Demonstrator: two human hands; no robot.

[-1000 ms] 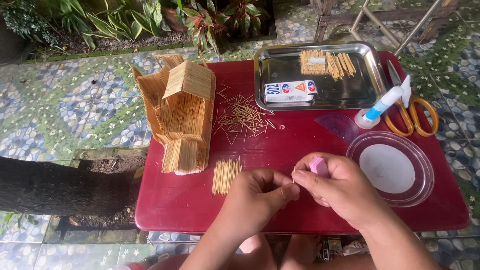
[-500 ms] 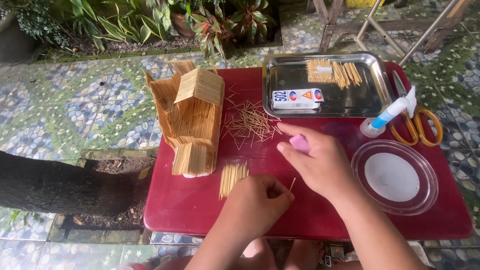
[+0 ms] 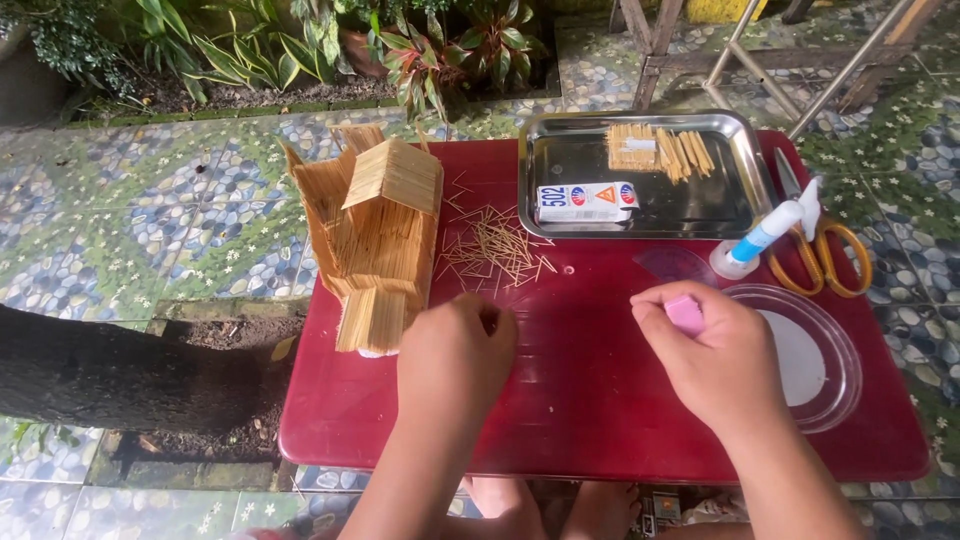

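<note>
My left hand (image 3: 455,355) rests knuckles-up on the red table (image 3: 590,400), just right of a small house built from toothpicks (image 3: 375,235). Its fingers are curled over the spot where a flat bundle of toothpicks lay; whether they grip it is hidden. My right hand (image 3: 715,355) hovers over the table near a clear round lid (image 3: 815,355). It is closed around a small pink object (image 3: 685,313). A scatter of loose toothpicks (image 3: 495,250) lies behind my left hand.
A steel tray (image 3: 745,190) at the back holds a small glue box (image 3: 588,201) and a toothpick panel (image 3: 655,148). A glue bottle (image 3: 765,235) and orange-handled scissors (image 3: 825,250) lie at right. A dark trunk (image 3: 110,370) lies left of the table.
My left hand moved up and left onto the flat toothpick bundle, covering it. My right hand drew apart to the right with the pink object. The camera tilted so the table sits lower.
</note>
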